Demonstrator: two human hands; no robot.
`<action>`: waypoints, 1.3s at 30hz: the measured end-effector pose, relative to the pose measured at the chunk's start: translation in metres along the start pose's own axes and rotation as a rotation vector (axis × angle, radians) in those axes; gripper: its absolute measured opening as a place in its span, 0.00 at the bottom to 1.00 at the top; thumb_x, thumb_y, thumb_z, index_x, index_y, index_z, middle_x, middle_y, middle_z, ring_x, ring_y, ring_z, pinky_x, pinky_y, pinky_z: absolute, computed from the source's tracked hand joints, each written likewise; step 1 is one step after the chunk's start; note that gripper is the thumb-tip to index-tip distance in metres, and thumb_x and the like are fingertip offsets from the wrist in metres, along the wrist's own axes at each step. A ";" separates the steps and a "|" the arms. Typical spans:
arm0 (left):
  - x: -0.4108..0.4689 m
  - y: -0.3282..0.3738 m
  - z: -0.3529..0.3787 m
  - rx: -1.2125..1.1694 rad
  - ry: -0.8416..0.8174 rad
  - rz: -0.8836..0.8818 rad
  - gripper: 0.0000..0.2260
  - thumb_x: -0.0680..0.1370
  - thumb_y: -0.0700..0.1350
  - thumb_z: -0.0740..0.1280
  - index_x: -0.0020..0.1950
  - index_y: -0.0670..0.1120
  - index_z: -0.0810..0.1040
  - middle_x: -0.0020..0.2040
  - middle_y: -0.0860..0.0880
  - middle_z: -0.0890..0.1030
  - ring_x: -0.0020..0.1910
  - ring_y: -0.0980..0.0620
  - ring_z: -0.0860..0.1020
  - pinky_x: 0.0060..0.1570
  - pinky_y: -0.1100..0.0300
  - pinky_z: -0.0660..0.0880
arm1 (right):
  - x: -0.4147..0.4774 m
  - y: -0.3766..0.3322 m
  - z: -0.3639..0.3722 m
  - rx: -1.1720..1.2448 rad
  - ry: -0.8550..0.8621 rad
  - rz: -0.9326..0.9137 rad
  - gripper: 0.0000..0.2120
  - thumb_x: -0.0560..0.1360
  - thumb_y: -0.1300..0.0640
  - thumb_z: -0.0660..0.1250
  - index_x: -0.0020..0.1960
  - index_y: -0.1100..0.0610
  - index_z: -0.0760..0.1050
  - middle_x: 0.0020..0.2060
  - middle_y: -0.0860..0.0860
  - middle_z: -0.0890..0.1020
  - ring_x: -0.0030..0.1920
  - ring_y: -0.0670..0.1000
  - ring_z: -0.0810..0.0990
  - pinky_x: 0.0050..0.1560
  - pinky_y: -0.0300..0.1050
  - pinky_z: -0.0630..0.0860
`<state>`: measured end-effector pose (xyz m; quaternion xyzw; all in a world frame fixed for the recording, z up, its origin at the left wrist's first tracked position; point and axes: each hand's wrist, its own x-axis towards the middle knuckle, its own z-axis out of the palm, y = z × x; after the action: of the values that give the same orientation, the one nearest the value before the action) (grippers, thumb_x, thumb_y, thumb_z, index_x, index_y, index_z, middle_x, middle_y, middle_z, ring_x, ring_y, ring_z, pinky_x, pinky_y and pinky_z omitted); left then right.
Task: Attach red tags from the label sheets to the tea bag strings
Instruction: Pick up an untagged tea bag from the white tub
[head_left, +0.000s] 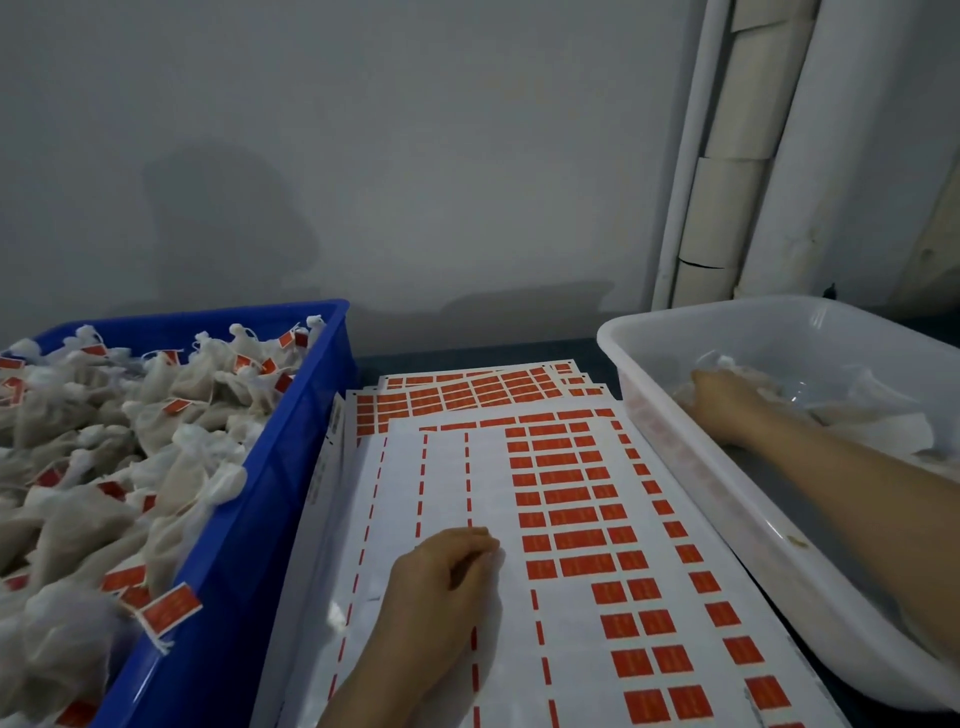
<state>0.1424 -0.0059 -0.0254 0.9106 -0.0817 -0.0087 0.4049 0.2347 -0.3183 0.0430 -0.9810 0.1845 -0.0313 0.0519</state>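
We've got the blue crate (249, 519) heaped with tagged tea bags (104, 426) at left, the white tub (727, 313) at right, label sheets (488, 467) between, the right hand (727, 405) in the tub, fingers hidden, the left hand (447, 582) curled on the top sheet beside the red tags (571, 493), its grip unclear.

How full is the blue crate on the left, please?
Nearly full: tea bags with red tags heap to the rim of the blue crate.
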 end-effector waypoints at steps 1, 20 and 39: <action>0.000 0.000 0.000 0.001 0.001 0.000 0.09 0.79 0.51 0.62 0.57 0.58 0.77 0.51 0.68 0.73 0.43 0.71 0.71 0.38 0.83 0.63 | -0.002 -0.001 0.000 -0.020 0.023 0.011 0.18 0.78 0.49 0.59 0.61 0.62 0.72 0.54 0.57 0.76 0.47 0.53 0.73 0.43 0.42 0.65; -0.012 0.002 0.007 0.307 -0.171 0.115 0.25 0.73 0.67 0.59 0.70 0.65 0.64 0.72 0.68 0.59 0.71 0.58 0.56 0.70 0.52 0.58 | -0.068 -0.022 -0.091 0.966 0.347 -0.077 0.14 0.78 0.59 0.56 0.55 0.51 0.79 0.52 0.53 0.81 0.53 0.55 0.78 0.57 0.55 0.76; -0.032 0.014 -0.006 0.568 -0.418 0.004 0.36 0.66 0.70 0.66 0.68 0.60 0.57 0.71 0.59 0.62 0.70 0.52 0.59 0.70 0.40 0.51 | -0.153 -0.124 0.007 1.228 -0.175 -0.071 0.03 0.79 0.53 0.58 0.49 0.48 0.70 0.43 0.44 0.76 0.35 0.44 0.75 0.39 0.33 0.75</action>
<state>0.1096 -0.0056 -0.0131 0.9653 -0.1638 -0.1713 0.1099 0.1374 -0.1471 0.0433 -0.7765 0.0950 -0.0527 0.6207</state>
